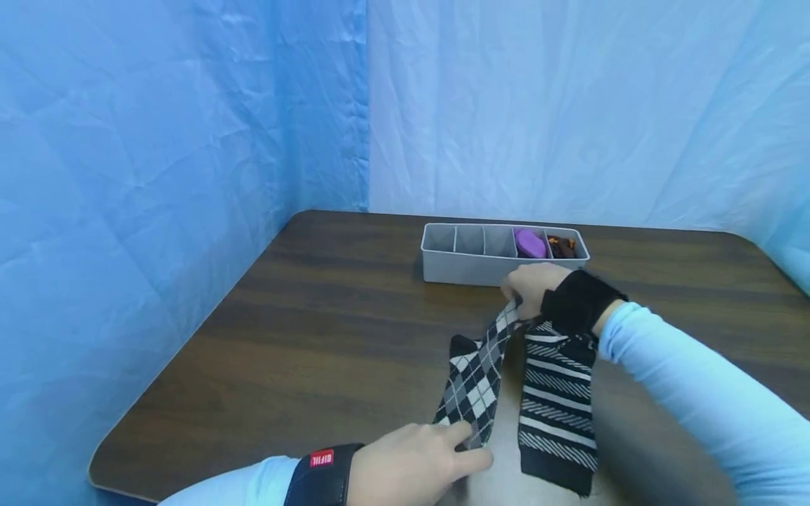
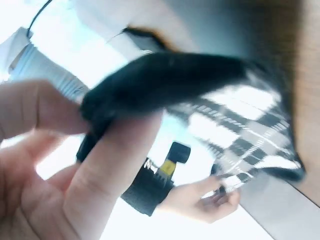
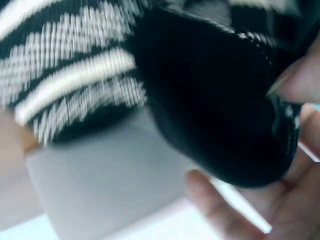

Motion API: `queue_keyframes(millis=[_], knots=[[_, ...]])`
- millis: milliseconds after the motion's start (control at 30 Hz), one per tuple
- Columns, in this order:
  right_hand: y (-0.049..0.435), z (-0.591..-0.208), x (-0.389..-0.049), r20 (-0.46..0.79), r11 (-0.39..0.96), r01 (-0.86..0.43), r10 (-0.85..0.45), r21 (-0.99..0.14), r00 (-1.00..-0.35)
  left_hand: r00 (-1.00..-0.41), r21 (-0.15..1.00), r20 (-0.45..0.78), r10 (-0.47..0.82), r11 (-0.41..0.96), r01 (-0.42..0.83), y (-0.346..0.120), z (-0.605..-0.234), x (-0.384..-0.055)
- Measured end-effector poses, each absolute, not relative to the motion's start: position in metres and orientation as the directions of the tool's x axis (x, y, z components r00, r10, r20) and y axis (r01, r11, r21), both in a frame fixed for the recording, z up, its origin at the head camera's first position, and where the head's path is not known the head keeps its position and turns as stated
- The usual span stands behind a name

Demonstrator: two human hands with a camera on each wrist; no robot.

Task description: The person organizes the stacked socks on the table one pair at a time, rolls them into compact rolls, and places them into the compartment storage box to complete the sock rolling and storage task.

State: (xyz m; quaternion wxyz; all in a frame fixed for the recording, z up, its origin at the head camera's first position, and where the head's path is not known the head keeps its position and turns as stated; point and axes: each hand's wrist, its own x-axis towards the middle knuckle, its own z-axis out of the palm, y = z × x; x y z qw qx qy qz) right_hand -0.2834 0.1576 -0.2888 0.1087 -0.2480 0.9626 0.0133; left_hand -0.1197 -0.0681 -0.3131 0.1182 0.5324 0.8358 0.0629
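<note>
A grey, black and white argyle sock stretches between my two hands. My left hand pinches its near end; in the left wrist view the thumb and fingers close on a black part of the sock. Farther up, my right hand grips the sock's far end. In the right wrist view, thumb and fingers hold a black sock end. A black sock with white and grey stripes lies right of the argyle one, its upper part overlapped by my right wrist.
Under the socks is a pale grey flat surface on the dark wooden table. Behind my right hand stands a grey divided box, holding a purple item and a brown and orange item. Blue sheets hang around the table.
</note>
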Motion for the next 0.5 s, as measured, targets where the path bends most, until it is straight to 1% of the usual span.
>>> queue_keyframes(millis=[67, 133, 267, 333, 400, 500], knots=[[0.168, -0.271, -0.285, -0.225, 0.887, -0.458, -0.458, -0.055, -0.86, -0.435, 0.289, -0.057, 0.899, 0.432, 0.855, -0.067, -0.31, -0.117], [0.177, -0.257, -0.289, -0.233, 0.894, -0.443, -0.446, -0.069, -0.864, -0.456, 0.352, -0.018, 0.89, 0.433, 0.83, -0.065, -0.309, -0.114], [0.182, -0.248, -0.303, -0.199, 0.885, -0.455, -0.466, -0.101, -0.862, -0.512, 0.507, -0.061, 0.857, 0.469, 0.723, -0.062, -0.31, -0.114], [0.178, -0.254, -0.307, -0.158, 0.881, -0.46, -0.473, -0.113, -0.867, -0.551, 0.541, -0.104, 0.828, 0.512, 0.667, -0.062, -0.311, -0.116], [0.171, -0.266, -0.308, -0.078, 0.864, -0.495, -0.502, -0.099, -0.861, -0.603, 0.496, -0.13, 0.787, 0.578, 0.648, -0.064, -0.313, -0.117], [0.162, -0.285, -0.307, 0.089, 0.826, -0.563, -0.559, -0.022, -0.824, -0.658, 0.293, -0.104, 0.746, 0.655, 0.697, -0.068, -0.317, -0.119]])
